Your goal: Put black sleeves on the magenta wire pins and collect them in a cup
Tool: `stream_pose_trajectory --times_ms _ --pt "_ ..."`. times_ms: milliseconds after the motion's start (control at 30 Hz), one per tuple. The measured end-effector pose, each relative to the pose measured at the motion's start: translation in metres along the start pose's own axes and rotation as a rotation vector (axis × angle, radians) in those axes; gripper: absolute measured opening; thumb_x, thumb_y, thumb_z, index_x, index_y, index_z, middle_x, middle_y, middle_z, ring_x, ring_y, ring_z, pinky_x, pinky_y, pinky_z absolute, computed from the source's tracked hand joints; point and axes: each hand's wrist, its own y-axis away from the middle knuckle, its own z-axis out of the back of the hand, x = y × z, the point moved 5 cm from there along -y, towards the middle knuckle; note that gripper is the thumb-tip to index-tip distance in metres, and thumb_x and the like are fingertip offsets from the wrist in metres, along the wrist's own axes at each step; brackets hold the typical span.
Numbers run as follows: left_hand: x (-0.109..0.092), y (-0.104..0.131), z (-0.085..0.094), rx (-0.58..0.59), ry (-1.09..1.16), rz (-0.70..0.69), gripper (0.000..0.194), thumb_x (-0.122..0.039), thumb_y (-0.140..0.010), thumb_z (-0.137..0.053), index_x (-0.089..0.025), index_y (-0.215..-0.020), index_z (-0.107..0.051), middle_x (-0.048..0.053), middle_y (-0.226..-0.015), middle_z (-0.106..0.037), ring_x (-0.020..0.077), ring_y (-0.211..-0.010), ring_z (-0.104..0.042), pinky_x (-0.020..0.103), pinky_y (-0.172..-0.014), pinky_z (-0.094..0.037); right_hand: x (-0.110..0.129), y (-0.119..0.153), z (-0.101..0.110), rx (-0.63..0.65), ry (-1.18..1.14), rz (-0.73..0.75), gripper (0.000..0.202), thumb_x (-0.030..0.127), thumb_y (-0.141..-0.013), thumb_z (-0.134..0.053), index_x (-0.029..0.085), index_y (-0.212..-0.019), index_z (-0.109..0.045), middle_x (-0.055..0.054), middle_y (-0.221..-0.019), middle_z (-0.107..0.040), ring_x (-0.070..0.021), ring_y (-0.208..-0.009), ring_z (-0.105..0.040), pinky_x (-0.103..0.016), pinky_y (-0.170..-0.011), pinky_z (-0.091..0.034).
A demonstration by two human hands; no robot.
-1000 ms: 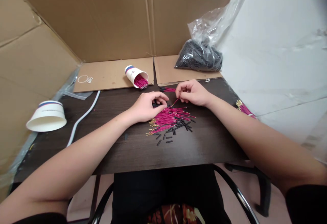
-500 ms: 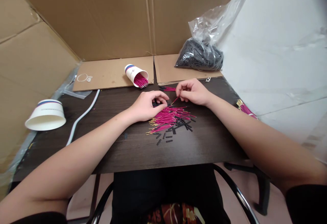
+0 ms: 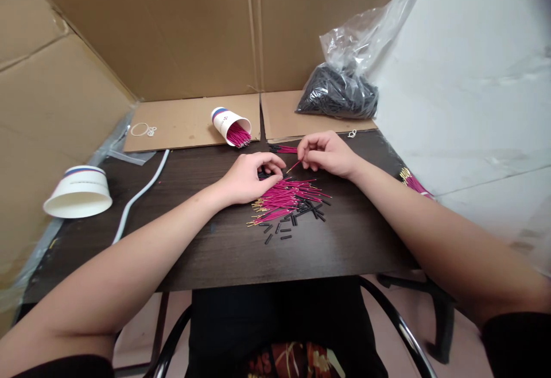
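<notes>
A thin magenta wire with a gold-coloured end is pinched in my right hand, its tip pointing down and left. My left hand curls at the left edge of a pile of magenta wires; its thumb and fingertips are close together, and whatever they hold is too small to make out. Short black tubes lie at the pile's lower right, and several more lie below it. Behind my hands is a small group of magenta wires with black ends.
A paper cup on its side holds more wires at the back. A clear bag of black pieces stands back right. At left are another cup and a pale cable. A tied wire bundle lies right.
The wire in my right hand has shifted slightly, and its gold end now shows more clearly between my hands. My left hand has hardly moved.
</notes>
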Motion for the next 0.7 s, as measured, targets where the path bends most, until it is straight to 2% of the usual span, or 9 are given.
stream_pose_trajectory --times_ms 300,700 --pt "-0.0006 0.0 0.0005 -0.004 -0.002 -0.005 0.024 -0.031 -0.098 -0.08 -0.018 -0.117 -0.085 0.008 -0.105 -0.088 0.0218 -0.095 -0.082 0.041 -0.099 -0.064 0.0014 0.0005 -0.0005 -0.035 0.067 0.011 0.012 0.024 -0.077 -0.069 0.017 -0.085 -0.076 0.001 -0.065 -0.071 -0.0075 -0.049 -0.056 -0.021 -0.049 -0.043" --pt "-0.0015 -0.0001 0.0002 -0.01 -0.008 -0.016 0.023 -0.031 -0.099 -0.081 -0.018 -0.117 -0.085 0.008 -0.105 -0.087 0.0215 -0.094 -0.081 0.041 -0.097 -0.065 0.0048 0.0028 -0.005 -0.046 0.103 0.052 0.016 0.023 -0.078 -0.067 0.016 -0.087 -0.077 0.001 -0.067 -0.073 -0.0075 -0.05 -0.057 -0.021 -0.05 -0.044"
